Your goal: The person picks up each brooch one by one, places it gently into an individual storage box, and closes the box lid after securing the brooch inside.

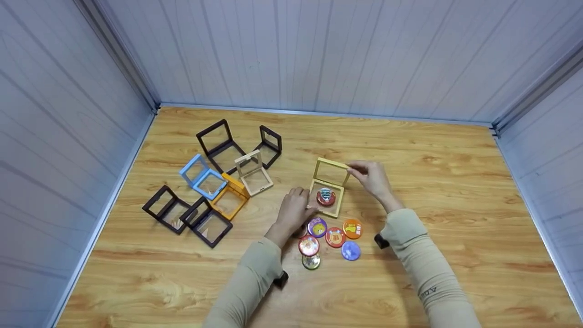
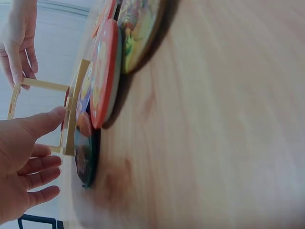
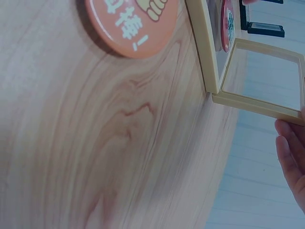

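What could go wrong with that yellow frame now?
The red badge looks loose inside the yellow frame, so a tilt might make it slide. The left hand has its thumb at the front edge, so it might get pinched if the right hand lowers the lid. The purple badge sits close by, so the left hand could bump it.

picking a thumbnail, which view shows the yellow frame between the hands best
The head view: the yellow frame shows almost whole, open, with a badge on it. The left wrist view shows it side-on, partly behind the left hand; the right wrist view crops it.
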Demonstrator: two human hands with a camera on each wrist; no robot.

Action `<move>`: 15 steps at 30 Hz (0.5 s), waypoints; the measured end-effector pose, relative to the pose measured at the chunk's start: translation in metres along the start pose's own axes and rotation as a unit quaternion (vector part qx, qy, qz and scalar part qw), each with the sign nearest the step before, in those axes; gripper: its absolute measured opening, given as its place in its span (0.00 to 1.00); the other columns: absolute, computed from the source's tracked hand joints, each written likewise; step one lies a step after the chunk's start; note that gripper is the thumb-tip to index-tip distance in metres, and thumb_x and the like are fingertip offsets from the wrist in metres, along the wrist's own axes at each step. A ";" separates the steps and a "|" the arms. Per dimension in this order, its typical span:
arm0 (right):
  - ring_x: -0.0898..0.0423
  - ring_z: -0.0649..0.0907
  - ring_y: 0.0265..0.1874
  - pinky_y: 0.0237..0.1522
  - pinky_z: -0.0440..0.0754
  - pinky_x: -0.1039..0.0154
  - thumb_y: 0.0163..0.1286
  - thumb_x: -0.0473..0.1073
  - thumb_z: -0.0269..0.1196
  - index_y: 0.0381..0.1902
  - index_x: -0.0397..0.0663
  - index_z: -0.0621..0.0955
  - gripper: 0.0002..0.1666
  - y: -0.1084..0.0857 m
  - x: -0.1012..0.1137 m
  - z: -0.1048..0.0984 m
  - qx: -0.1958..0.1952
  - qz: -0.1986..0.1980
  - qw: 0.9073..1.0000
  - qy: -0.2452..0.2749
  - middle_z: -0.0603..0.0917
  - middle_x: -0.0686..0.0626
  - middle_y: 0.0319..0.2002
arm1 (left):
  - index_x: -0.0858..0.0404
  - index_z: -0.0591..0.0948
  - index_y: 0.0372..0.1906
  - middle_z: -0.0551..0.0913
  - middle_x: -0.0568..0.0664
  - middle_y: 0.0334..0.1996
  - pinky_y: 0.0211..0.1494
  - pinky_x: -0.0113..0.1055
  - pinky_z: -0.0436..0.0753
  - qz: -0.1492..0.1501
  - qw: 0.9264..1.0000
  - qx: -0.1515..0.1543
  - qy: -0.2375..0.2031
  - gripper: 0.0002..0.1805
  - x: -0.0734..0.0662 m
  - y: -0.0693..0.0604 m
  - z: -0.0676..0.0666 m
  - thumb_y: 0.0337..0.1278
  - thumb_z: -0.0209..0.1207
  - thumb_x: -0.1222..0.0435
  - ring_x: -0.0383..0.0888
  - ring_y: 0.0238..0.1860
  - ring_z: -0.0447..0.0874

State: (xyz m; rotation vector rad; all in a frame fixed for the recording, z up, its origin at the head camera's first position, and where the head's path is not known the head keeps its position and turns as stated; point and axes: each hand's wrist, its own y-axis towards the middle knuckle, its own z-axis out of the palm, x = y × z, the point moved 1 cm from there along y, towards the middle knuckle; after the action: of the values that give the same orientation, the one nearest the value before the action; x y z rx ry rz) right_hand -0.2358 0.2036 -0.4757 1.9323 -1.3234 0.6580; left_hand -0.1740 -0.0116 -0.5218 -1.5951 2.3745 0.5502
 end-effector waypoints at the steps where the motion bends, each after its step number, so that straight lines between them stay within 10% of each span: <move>1: 0.50 0.82 0.32 0.36 0.80 0.59 0.58 0.35 0.61 0.39 0.36 0.82 0.11 0.000 0.000 0.000 -0.001 0.000 1.000 0.000 0.83 0.41 0.34 | 0.70 0.77 0.43 0.76 0.56 0.36 0.43 0.40 0.75 0.000 1.000 0.001 0.000 0.26 0.001 -0.001 0.000 0.42 0.64 0.54 0.50 0.39 0.73; 15: 0.52 0.82 0.33 0.35 0.80 0.62 0.59 0.36 0.60 0.40 0.37 0.82 0.11 -0.005 0.000 0.000 0.003 -0.016 1.000 0.016 0.83 0.42 0.35 | 0.68 0.79 0.33 0.74 0.54 0.31 0.38 0.40 0.75 -0.001 1.000 -0.003 -0.003 0.19 0.007 -0.009 0.001 0.41 0.65 0.56 0.49 0.34 0.72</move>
State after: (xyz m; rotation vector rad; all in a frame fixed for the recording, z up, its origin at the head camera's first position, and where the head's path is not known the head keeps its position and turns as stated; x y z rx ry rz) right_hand -0.2316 0.2046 -0.4772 1.9351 -1.2712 0.6742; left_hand -0.1679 -0.0202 -0.5273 -1.5966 2.3676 0.5628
